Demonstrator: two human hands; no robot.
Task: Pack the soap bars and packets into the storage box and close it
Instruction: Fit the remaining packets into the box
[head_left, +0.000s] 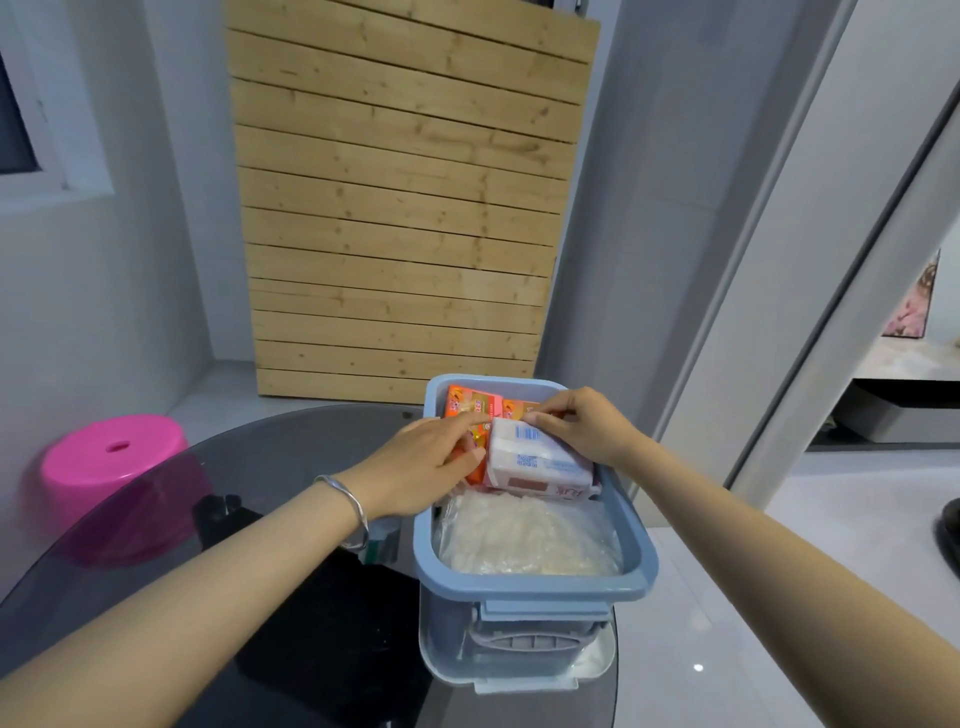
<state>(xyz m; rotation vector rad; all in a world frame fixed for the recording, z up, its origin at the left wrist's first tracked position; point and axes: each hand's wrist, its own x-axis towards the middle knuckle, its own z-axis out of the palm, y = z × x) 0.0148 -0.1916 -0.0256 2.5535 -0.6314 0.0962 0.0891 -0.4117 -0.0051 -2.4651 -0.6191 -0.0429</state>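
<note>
A blue-rimmed storage box (530, 584) stands open on the right edge of a dark glass table (249, 467). Its near half holds a clear bag of pale granules (524, 540). Orange soap packets (470, 405) stand against the far wall. A white and pink soap bar pack (540, 462) lies tilted on top of them. My left hand (421, 467) reaches over the box's left rim, its fingers on the pack's left end and the orange packets. My right hand (582, 426) pinches the pack's far end. The box's white lid (587, 670) lies under the box.
A pink plastic stool (114, 457) stands on the floor left of the table. A wooden slat panel (405, 208) leans on the wall behind. White floor tiles and a doorway lie to the right.
</note>
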